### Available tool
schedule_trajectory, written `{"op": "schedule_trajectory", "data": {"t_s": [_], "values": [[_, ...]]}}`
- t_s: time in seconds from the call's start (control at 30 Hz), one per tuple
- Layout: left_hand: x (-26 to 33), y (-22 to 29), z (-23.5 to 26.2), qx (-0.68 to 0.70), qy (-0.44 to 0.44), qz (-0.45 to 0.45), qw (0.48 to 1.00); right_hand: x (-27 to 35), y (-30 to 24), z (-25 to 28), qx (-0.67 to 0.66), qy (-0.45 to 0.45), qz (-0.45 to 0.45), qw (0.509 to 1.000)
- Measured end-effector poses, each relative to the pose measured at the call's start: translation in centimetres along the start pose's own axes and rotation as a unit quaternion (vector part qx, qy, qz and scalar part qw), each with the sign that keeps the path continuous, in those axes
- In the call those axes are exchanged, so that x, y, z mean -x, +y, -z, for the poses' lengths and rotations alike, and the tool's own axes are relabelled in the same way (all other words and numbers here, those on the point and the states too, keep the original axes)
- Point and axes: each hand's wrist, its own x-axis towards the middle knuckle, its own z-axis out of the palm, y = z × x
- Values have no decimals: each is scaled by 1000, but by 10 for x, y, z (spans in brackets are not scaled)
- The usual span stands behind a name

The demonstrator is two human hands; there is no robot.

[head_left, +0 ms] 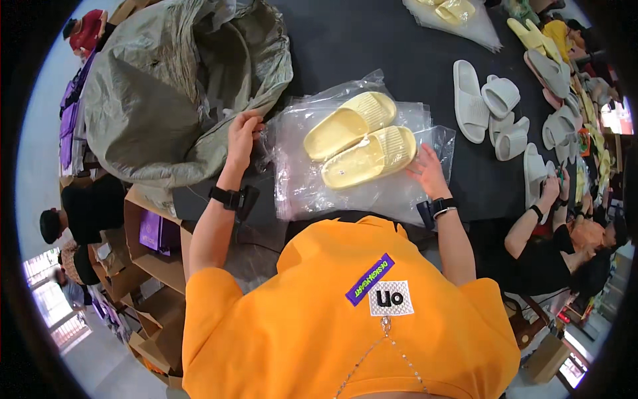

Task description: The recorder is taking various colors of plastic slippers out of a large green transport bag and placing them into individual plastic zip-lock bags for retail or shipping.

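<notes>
A pair of pale yellow slide slippers (369, 157) lies side by side in a clear plastic bag (302, 193) on the dark table. More flat clear plastic is layered beneath the pair. To the left of the bag, my left hand (243, 138) is closed, its curled fingers pinching the bag's edge. At the right end of the slippers, my right hand (429, 174) rests with fingers stretched out and apart against the plastic, beside the toe of the nearer slipper.
A large grey-green woven sack (143, 113) gapes at the left of the table (372, 40). Several pale grey slippers (470, 110) lie to the right. Bagged yellow slippers (455, 10) are at the far edge. A co-worker's hands (550, 189) are at the right. Cardboard boxes (159, 266) stand lower left.
</notes>
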Motion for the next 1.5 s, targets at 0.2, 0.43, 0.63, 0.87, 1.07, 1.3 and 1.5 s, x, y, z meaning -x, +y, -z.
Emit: {"op": "schedule_trajectory", "data": {"t_s": [0.2,0.43,0.63,0.87,1.07,1.3,1.5], "values": [[61,-21,20,-64,-27,11,998,-19,15,6,52,45,35,997],[99,-86,21,-56,-62,124,989,-29,21,17,32,60,22,997],[73,-93,-4,-98,1,-79,992,-29,16,19,34,54,22,998],[77,-70,-25,29,97,17,995,-29,20,32,-45,-16,21,999],[63,-84,0,-190,118,-187,957,-24,15,5,88,30,51,994],[91,-3,0,513,-243,95,818,-8,16,14,16,40,54,998],[70,-33,-49,-78,-372,75,922,-9,17,12,63,14,-3,998]]}}
